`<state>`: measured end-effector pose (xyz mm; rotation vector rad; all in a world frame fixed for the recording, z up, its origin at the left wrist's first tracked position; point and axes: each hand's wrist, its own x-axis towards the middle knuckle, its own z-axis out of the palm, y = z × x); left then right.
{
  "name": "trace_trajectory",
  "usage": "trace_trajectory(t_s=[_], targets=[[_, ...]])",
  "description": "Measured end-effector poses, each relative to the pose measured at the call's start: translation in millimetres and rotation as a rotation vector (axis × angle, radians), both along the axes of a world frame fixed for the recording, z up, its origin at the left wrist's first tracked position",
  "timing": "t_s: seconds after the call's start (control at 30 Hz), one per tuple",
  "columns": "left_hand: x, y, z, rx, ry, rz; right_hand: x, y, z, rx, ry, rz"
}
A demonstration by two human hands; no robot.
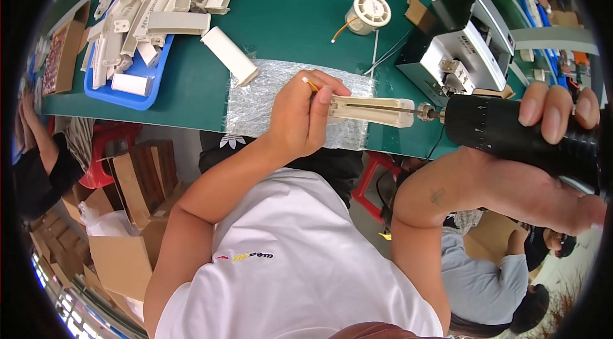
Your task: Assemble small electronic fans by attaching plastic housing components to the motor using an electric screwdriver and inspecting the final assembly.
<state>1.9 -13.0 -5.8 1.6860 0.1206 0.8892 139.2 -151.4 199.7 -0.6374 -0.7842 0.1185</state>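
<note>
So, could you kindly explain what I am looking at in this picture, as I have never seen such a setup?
Certainly. There is no robot: a person works bare-handed, seen from a camera worn on the head, looking down. Its wide lens bends straight edges.

The left hand holds a long white casing; the right hand grips a black power driver, bit end toward the casing.

On the green table lie bubble wrap, a blue tray heaped with white parts, a round white part with a wire and a black-and-white machine.
</note>
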Motion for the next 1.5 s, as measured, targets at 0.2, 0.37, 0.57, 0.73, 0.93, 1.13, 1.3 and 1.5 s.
trace_trajectory(t_s=[0.2, 0.37, 0.57, 0.73, 0.93, 1.13, 1.3, 1.5], targets=[[0, 2, 4, 0.049, 0.02, 0.009, -5, 13, -10, -0.069, -0.037, -0.071], [2, 1, 1, 0.04, -0.017, 0.027, -5, 14, -18, -0.12, -0.073, -0.162], [1, 7, 5, 0.006, 0.005, -0.006, -7, 10, -26, -0.14, -0.11, -0.25], [-5, 8, 16, 0.059, 0.164, -0.072, -14, 16, -34, -0.038, -0.09, -0.12], [2, 32, 57, 0.104, 0.381, -0.201, -14, 23, -14, -0.203, -0.004, -0.361], [73, 214, 105, 0.502, 0.455, 0.268, 49, -59, 38, 0.213, -0.321, -0.437], [190, 356, 90, 0.386, 0.59, 0.61, 46, -9, 10, -0.177, -0.34, -0.939], [233, 305, 71, 0.918, 0.506, 0.599, 59, -13, -3, -0.24, -0.37, -1.105]])
